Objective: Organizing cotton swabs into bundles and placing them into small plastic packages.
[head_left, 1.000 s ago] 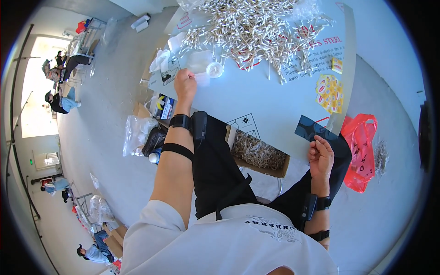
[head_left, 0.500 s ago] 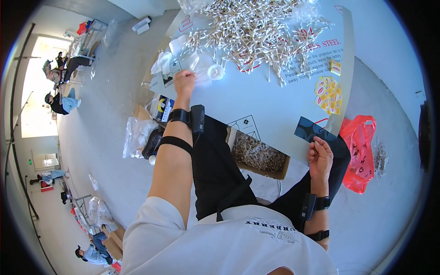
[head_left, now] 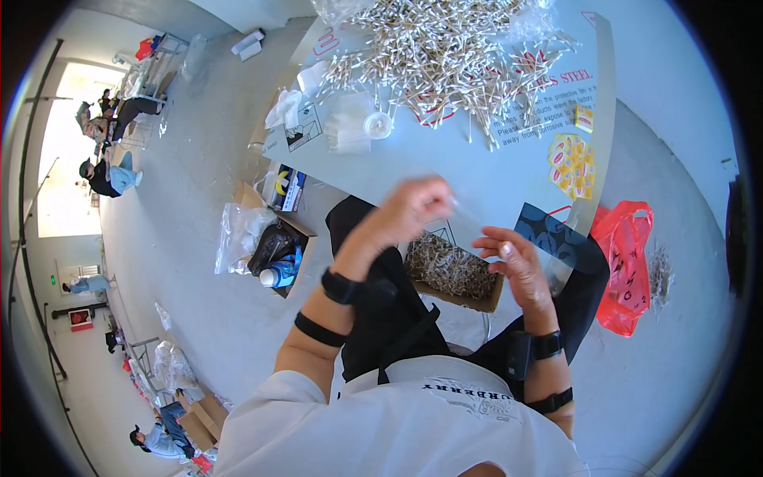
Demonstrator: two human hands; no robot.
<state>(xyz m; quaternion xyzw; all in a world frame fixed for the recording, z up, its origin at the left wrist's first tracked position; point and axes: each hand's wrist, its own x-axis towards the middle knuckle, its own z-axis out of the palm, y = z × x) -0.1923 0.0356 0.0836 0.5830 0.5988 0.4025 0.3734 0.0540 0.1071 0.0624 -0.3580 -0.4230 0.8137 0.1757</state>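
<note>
My left hand [head_left: 417, 208], blurred by motion, is over the near edge of the table with thumb and fingers pinched. From its fingertips extends a faint see-through piece, seemingly a clear plastic bag [head_left: 467, 211]. My right hand [head_left: 517, 262] faces it, fingers apart and holding nothing visible. Beyond the left hand lies a stack of clear plastic bags [head_left: 348, 131], with a small round clear container [head_left: 377, 125] beside it. A large heap of cotton swabs [head_left: 445, 60] covers the far part of the table [head_left: 381, 171].
Yellow stickers [head_left: 571, 165] lie at the table's right. A dark patterned sheet [head_left: 548, 232] hangs over the near right corner. Below are an open carton of swabs [head_left: 449, 274], a red plastic bag [head_left: 624, 266] and a box holding a blue bottle [head_left: 282, 270]. Other people sit far left.
My left hand has moved from the stack of clear bags rightward and nearer, toward my right hand. My right hand has shifted left from the dark sheet, and its fingers have spread.
</note>
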